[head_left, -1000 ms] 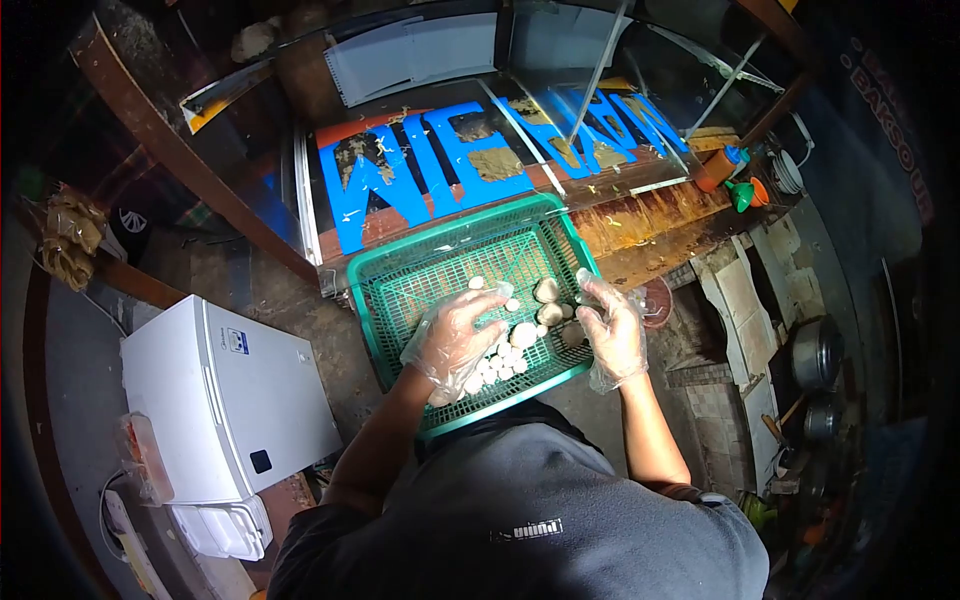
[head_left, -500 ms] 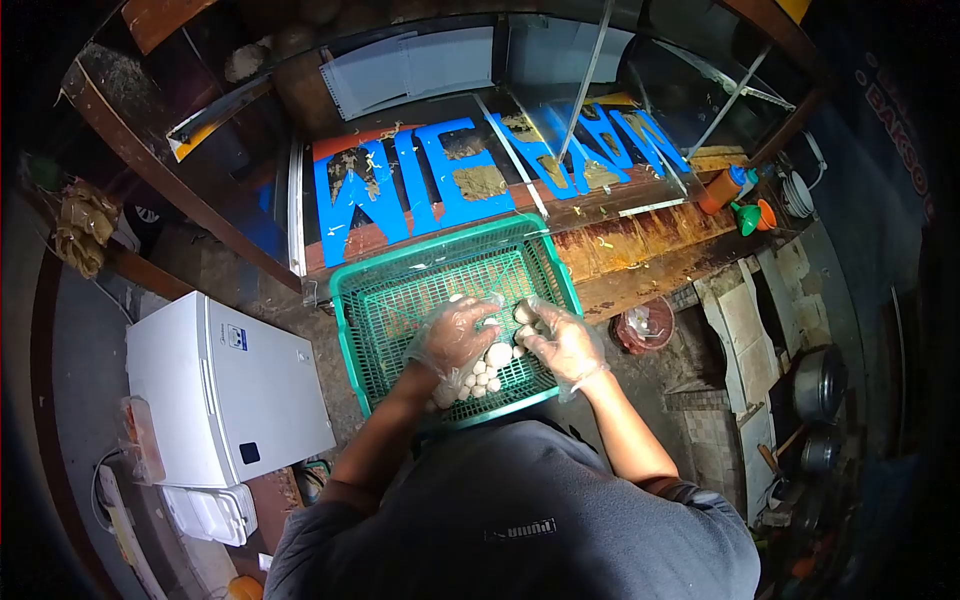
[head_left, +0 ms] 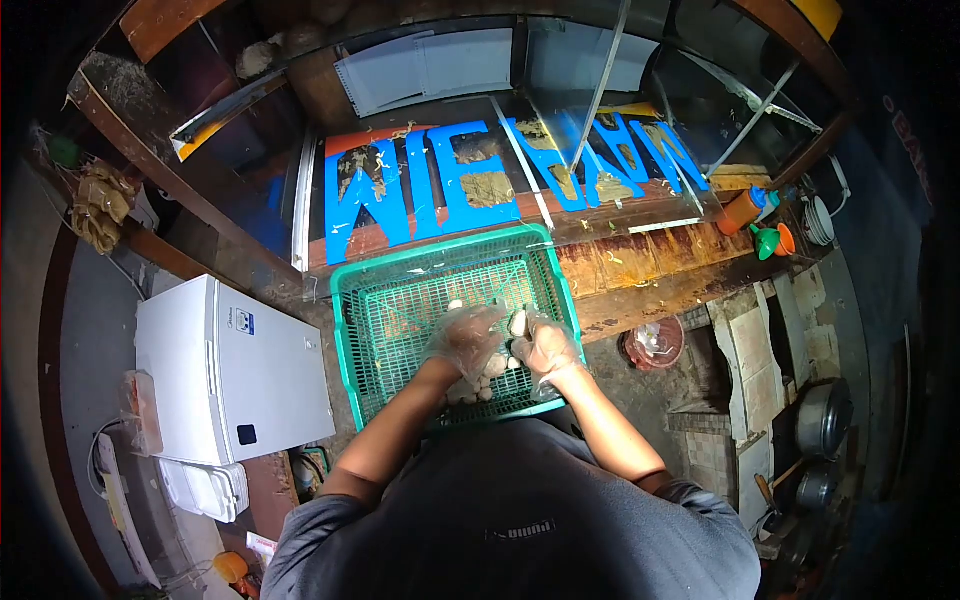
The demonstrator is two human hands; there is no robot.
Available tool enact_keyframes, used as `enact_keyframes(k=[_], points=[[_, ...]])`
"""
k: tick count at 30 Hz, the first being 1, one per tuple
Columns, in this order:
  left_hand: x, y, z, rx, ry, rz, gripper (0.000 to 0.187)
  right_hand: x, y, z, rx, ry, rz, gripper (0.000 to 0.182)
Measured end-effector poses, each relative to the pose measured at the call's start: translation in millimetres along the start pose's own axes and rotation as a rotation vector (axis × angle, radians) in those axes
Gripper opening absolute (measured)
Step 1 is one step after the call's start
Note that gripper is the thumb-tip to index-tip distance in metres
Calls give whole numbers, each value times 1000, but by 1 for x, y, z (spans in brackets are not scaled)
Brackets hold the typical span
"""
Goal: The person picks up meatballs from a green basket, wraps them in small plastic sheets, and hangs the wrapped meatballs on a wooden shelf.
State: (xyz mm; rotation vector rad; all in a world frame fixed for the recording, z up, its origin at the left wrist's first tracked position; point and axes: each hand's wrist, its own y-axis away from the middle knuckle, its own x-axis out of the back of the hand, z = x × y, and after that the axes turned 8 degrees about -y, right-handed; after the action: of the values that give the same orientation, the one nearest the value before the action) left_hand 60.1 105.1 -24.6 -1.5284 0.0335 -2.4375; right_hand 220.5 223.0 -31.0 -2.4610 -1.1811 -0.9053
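Note:
A green plastic basket (head_left: 345,330) stands in front of me, with several pale meatballs (head_left: 495,366) grouped near its front side. Both my hands wear clear plastic gloves and reach inside. My left hand (head_left: 472,338) is over the meatballs, its fingers blurred and partly hidden by the glove. Close beside it on the right, my right hand (head_left: 548,350) is closed on a pale meatball (head_left: 519,323) at its fingertips. Another pale piece shows just beyond my left hand.
Behind the basket is a glass display case with blue lettering (head_left: 490,185). A small white fridge (head_left: 265,370) stands left. To the right are a reddish bucket (head_left: 655,345), an orange bottle (head_left: 740,212), a green funnel (head_left: 766,243) and metal pots (head_left: 825,418).
My right hand has drawn in slightly to the left and now sits closer to my left hand. My left hand has moved a little right, its fingers less spread. The view has shifted slightly.

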Motion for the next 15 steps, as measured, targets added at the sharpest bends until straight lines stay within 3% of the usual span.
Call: enact_keyframes(k=[4,6,11,13,15], points=[[4,-4,-1,46,-32,-75,54,-14,-15,9,27,-16,-12,30],[6,-5,-2,53,-83,-174,56,-20,-20,5,-75,36,-22,36],[0,-7,-1,103,-160,-274,51,-12,-22,-7,-99,15,-165,32],[0,-7,0,114,-177,-267,49,-22,-24,4,-87,271,-165,30],[0,-8,-1,118,-119,-276,44,-24,-25,8,-104,303,-201,30]])
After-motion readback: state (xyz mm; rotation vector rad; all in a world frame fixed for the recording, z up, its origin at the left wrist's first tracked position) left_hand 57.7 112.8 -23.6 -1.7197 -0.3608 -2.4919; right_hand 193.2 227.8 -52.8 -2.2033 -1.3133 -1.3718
